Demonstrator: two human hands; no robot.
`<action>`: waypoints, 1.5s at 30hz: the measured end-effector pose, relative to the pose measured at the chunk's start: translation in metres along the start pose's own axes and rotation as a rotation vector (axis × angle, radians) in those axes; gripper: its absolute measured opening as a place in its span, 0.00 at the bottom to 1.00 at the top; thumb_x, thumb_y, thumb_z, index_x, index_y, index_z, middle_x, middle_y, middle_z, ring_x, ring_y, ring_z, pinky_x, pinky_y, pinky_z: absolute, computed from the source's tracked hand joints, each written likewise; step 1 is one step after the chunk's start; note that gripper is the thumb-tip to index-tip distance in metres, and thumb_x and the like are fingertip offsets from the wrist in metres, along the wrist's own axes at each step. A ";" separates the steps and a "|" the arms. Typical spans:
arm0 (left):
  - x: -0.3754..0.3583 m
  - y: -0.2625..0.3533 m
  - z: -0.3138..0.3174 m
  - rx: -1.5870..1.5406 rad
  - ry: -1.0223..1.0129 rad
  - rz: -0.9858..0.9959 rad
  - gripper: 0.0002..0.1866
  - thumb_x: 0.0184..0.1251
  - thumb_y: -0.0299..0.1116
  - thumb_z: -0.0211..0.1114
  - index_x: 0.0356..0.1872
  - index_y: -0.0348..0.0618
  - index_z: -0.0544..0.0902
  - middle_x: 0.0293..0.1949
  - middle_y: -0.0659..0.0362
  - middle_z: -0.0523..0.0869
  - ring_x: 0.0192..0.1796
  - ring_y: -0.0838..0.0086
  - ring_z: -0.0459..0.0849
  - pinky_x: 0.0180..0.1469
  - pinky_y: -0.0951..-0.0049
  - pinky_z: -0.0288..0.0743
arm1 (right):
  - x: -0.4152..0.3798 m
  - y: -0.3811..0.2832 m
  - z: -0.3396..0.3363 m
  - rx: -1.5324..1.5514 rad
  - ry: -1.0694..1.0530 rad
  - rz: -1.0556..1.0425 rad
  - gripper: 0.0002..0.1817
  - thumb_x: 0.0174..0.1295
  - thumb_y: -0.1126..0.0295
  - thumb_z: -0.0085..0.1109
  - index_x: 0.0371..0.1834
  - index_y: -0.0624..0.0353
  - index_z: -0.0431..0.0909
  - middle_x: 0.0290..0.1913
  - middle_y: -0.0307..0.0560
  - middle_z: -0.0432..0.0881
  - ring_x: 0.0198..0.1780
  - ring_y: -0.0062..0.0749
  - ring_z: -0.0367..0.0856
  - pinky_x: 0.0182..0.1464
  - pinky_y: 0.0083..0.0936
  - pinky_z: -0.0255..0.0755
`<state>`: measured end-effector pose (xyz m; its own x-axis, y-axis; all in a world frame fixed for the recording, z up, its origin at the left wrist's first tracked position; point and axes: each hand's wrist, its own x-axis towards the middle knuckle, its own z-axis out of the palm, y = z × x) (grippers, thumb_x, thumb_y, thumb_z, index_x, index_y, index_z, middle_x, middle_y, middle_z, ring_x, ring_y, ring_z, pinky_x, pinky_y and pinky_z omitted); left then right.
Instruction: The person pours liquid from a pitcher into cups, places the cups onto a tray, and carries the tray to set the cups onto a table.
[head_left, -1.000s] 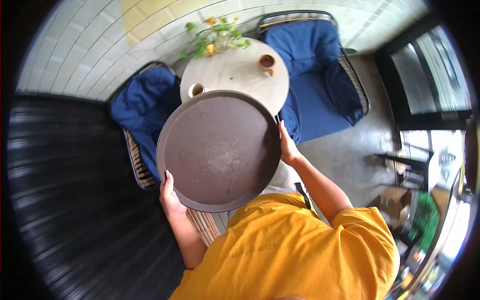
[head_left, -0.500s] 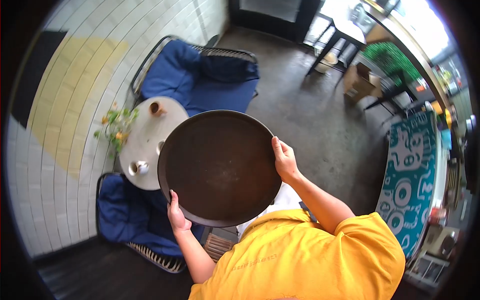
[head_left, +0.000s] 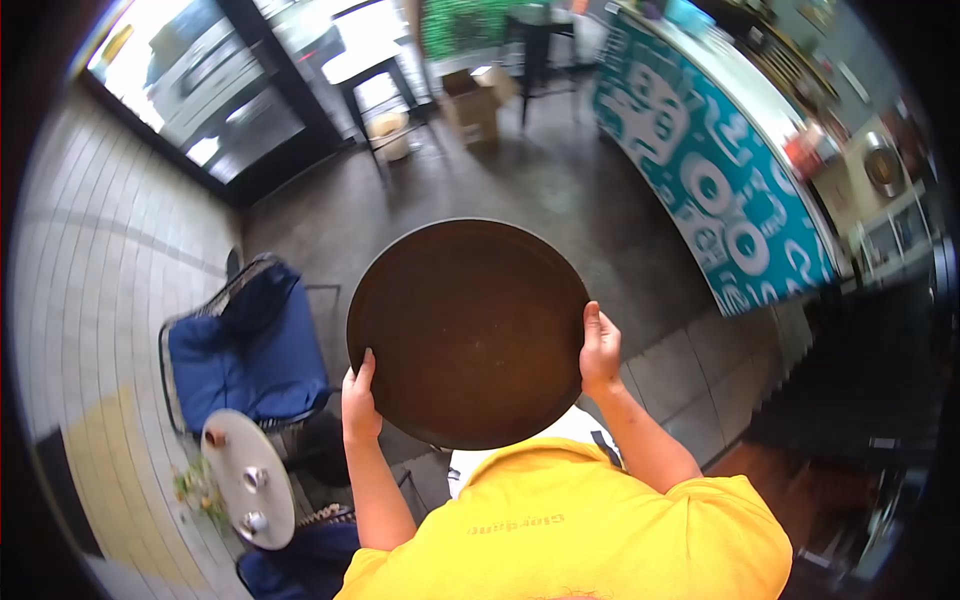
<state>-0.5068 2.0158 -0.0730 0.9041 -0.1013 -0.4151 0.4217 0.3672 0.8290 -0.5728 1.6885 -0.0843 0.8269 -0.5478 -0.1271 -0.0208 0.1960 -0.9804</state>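
Observation:
A round, dark brown serving tray (head_left: 470,335) is held out in front of my body, its bare upper face toward the camera. My left hand (head_left: 361,400) grips the tray's left rim, thumb over the edge. On the opposite rim, my right hand (head_left: 600,348) holds on in the same way, with its fingers mostly hidden under the tray. Nothing lies on the tray's surface. Yellow shirt cloth (head_left: 570,515) shows below it.
To the left, a small oval table (head_left: 235,450) bears cups and stands near a blue-cushioned chair (head_left: 245,345). A teal patterned counter (head_left: 700,180) runs along the right. Ahead are a cardboard box (head_left: 472,108), a stool (head_left: 375,75) and a glass door (head_left: 215,90).
My view and body have turned to the right, away from the table and chairs, which now sit lower left. The counter has come closer to the middle. Both hands still hold the tray.

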 end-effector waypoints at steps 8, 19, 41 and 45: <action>0.032 -0.083 0.317 0.040 -0.536 -0.125 0.17 0.73 0.35 0.59 0.57 0.38 0.74 0.53 0.56 0.81 0.54 0.72 0.81 0.55 0.71 0.76 | 0.009 -0.095 -0.269 -0.060 0.642 -0.154 0.27 0.73 0.47 0.44 0.19 0.50 0.59 0.23 0.24 0.53 0.27 0.12 0.49 0.28 0.17 0.46; 0.001 -0.194 0.598 0.235 -1.030 -0.280 0.17 0.72 0.30 0.60 0.59 0.41 0.72 0.53 0.59 0.81 0.55 0.76 0.79 0.57 0.73 0.73 | -0.012 -0.125 -0.482 0.112 1.293 -0.314 0.24 0.73 0.49 0.47 0.22 0.50 0.60 0.27 0.26 0.56 0.33 0.13 0.53 0.38 0.16 0.53; -0.123 -0.416 1.072 0.553 -1.590 -0.297 0.23 0.69 0.35 0.65 0.61 0.39 0.72 0.49 0.61 0.81 0.50 0.80 0.77 0.55 0.77 0.71 | 0.019 -0.174 -0.828 0.429 1.841 -0.483 0.37 0.71 0.44 0.44 0.67 0.68 0.62 0.69 0.51 0.64 0.68 0.35 0.63 0.70 0.30 0.56; -0.184 -0.470 1.117 0.502 -1.558 -0.283 0.23 0.69 0.35 0.65 0.61 0.40 0.72 0.50 0.62 0.81 0.50 0.80 0.78 0.55 0.77 0.71 | -0.006 -0.181 -0.934 0.456 1.792 -0.524 0.37 0.72 0.44 0.43 0.67 0.69 0.62 0.68 0.52 0.65 0.67 0.35 0.64 0.69 0.30 0.57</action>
<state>-0.7946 0.8290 0.0325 -0.1330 -0.9885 -0.0717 0.2731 -0.1061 0.9561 -1.0984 0.8968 -0.0466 -0.7634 -0.6279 -0.1515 0.3740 -0.2385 -0.8963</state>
